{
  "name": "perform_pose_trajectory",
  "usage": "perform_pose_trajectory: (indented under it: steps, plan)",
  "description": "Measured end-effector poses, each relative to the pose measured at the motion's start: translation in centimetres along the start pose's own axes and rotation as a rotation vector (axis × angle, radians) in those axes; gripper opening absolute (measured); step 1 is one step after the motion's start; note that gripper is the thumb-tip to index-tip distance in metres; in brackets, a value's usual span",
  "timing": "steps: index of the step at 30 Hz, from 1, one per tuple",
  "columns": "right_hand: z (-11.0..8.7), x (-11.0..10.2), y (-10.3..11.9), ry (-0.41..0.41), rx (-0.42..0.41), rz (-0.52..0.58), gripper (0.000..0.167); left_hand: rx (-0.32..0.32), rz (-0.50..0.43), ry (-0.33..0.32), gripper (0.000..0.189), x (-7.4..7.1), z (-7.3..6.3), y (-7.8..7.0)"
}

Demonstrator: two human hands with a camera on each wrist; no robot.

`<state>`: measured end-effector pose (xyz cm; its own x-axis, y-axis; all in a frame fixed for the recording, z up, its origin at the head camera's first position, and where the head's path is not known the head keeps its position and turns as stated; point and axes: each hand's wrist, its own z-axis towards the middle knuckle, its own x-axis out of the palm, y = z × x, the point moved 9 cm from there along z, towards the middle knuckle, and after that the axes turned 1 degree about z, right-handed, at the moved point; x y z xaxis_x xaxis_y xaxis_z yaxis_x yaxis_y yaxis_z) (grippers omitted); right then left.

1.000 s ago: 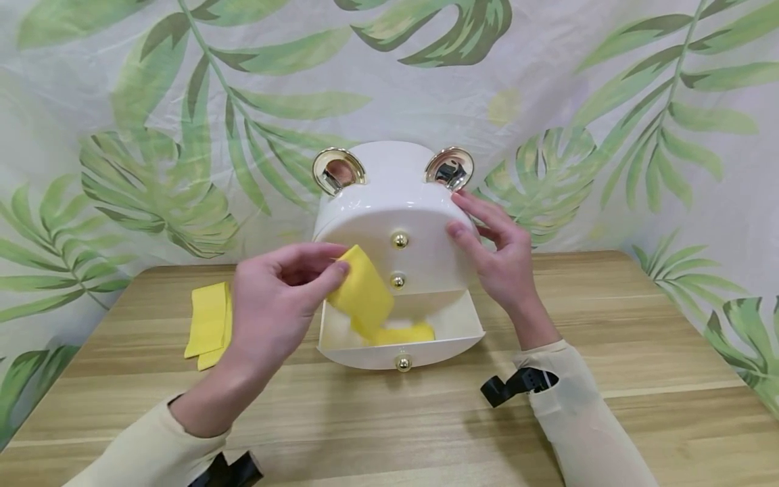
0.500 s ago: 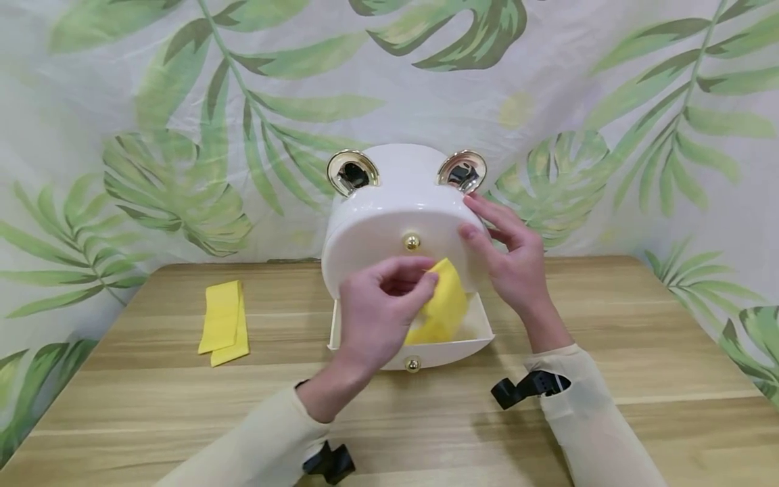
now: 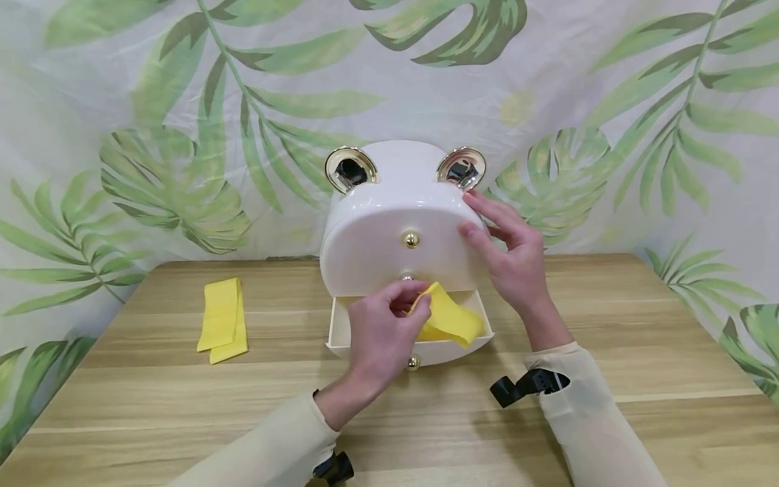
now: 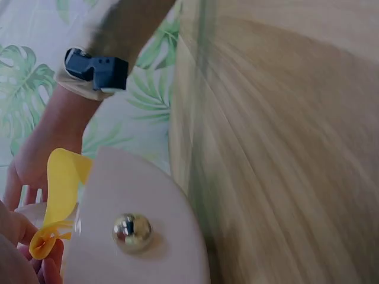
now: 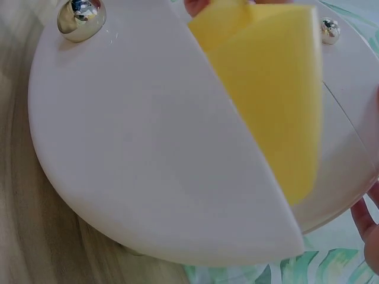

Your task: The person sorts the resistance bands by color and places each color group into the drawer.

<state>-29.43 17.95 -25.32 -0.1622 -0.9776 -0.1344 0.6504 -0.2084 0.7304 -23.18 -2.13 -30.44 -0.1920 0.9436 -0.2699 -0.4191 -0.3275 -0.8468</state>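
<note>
A white rounded drawer box [image 3: 377,250] with shiny gold ears and round gold knobs stands on the table, its bottom drawer [image 3: 338,328] pulled out. Over that drawer my left hand [image 3: 383,331] pinches a folded yellow cloth [image 3: 453,318] between thumb and fingers. The cloth's loose end droops toward the drawer's right front edge. In the left wrist view its folded end [image 4: 42,244] shows between the fingertips. My right hand [image 3: 514,260] rests against the box's right side, thumb on the front and forefinger just below the right ear. The left hand and cloth hide most of the drawer's inside.
Two overlapping yellow strips [image 3: 222,318] lie on the wooden table [image 3: 140,406], left of the box. A leaf-patterned curtain [image 3: 292,81] hangs behind the table. Black cameras [image 3: 529,387] are strapped to both wrists.
My left hand has carried the cloth rightward and down, from the box's left front to over the drawer. The right hand stays at the box's side. The view has shifted slightly.
</note>
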Motion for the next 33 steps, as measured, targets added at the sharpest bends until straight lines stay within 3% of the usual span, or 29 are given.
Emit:
perform_pose_trajectory:
  steps: [6, 17, 28, 33]
  plan:
    - [0.0, 0.1, 0.1, -0.001, 0.006, 0.019, 0.038, 0.039, 0.081, -0.019, 0.016, -1.0, 0.1, 0.6]
    - [0.0, 0.1, 0.1, -0.003, -0.002, 0.036, 0.039, 0.123, 0.291, 0.062, 0.009, -1.9, 0.3, 1.0]
    - [0.0, 0.1, 0.1, -0.006, 0.0, 0.037, 0.039, 0.278, 0.605, 0.127, 0.014, -3.2, 0.4, 0.6]
    - [0.0, 0.1, 0.1, -0.005, 0.006, 0.036, 0.039, 0.285, 0.614, 0.108, 0.013, -4.6, 0.6, 0.7]
